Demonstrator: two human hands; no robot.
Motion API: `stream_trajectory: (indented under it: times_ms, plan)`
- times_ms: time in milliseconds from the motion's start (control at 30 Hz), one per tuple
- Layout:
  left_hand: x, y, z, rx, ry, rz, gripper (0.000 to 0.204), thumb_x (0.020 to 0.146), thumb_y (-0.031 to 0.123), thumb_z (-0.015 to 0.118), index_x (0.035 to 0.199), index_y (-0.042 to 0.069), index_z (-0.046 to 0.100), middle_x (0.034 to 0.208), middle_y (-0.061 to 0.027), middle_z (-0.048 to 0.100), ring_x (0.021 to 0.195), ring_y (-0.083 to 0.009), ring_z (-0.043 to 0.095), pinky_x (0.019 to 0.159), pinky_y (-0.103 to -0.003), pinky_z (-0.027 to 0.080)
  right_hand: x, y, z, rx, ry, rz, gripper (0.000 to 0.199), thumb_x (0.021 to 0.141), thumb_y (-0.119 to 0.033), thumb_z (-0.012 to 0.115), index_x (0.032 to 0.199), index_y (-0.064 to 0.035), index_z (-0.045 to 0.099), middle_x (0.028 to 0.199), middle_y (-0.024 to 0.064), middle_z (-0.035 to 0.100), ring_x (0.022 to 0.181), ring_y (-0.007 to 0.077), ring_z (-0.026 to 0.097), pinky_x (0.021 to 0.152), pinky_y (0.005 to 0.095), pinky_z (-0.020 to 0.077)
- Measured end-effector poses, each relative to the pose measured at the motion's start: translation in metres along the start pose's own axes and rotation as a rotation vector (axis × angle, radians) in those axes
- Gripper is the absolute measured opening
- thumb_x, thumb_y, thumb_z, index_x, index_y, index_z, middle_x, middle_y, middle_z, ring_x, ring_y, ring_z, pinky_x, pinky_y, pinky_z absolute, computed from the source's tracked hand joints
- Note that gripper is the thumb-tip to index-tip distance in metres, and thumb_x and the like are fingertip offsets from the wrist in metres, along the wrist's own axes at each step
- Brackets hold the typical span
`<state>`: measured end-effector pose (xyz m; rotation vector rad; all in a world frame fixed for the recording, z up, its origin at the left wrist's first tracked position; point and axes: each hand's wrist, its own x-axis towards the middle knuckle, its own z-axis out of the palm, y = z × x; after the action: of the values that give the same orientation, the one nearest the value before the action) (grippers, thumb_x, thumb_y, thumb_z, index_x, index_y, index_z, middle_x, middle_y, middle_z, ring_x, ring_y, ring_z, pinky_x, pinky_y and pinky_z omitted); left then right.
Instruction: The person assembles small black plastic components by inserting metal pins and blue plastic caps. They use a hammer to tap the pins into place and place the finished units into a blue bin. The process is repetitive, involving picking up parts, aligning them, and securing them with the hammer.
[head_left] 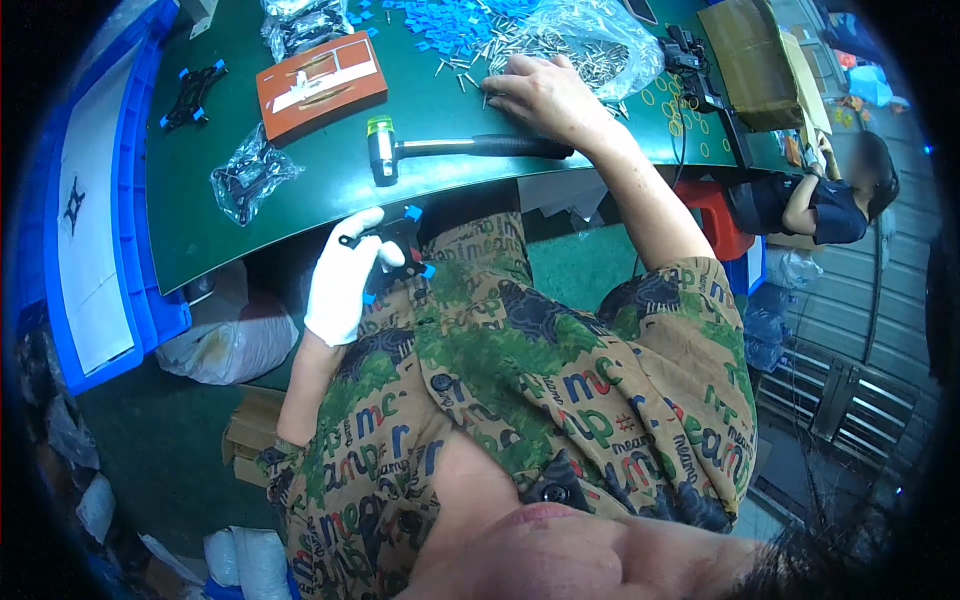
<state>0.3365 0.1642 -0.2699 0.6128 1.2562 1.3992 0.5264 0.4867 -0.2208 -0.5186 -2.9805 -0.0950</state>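
My left hand [340,275], in a white glove, grips a dark X-shaped bracket [402,238] with blue tips on its arms, just off the table's near edge. A red spot shows near the bracket's lower arm. At the far side of the table my bare right hand [548,98] rests at the edge of a heap of small metal pins [600,62]. Its fingers are bent close together among the pins, and whatever lies between the fingertips is hidden. Between my hands lies a mallet [480,147] with a black handle and a yellow-green face on its head.
The green table [330,200] also bears an orange box [320,85], a bagged bracket [250,178], another bracket [192,95], blue caps [455,22], yellow rings [676,112] and a cardboard box [755,65]. Blue crates [125,200] stand left. A co-worker [838,205] sits at right.
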Motion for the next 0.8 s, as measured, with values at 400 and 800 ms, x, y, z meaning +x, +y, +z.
stream_trajectory:
  times_ms: [400, 800]
  plan:
    - [0.001, -0.016, 0.007, -0.171, 0.03, -0.075, 0.055, 0.103, 0.014, 0.059, 0.152, -0.001, 0.039, 0.107, -0.0104, 0.071, 0.092, -0.0124, 0.066, 0.075, -0.025, 0.053, 0.0, -0.002, 0.001, -0.014, 0.072, -0.009, 0.024, 0.099, -0.034, 0.062, 0.112, -0.0171, 0.074, 0.1, 0.0039, 0.065, 0.103, 0.0225, 0.066, 0.088, 0.0431, 0.0443]
    - [0.0, -0.016, 0.008, -0.088, 0.013, -0.091, 0.051, 0.104, 0.018, 0.058, 0.149, 0.0, 0.044, 0.103, -0.0062, 0.072, 0.087, -0.0085, 0.063, 0.076, -0.021, 0.05, 0.0, -0.01, 0.004, -0.014, 0.099, -0.033, 0.021, 0.097, -0.031, 0.065, 0.107, -0.0156, 0.074, 0.098, 0.0041, 0.065, 0.098, 0.0237, 0.067, 0.088, 0.0424, 0.0443]
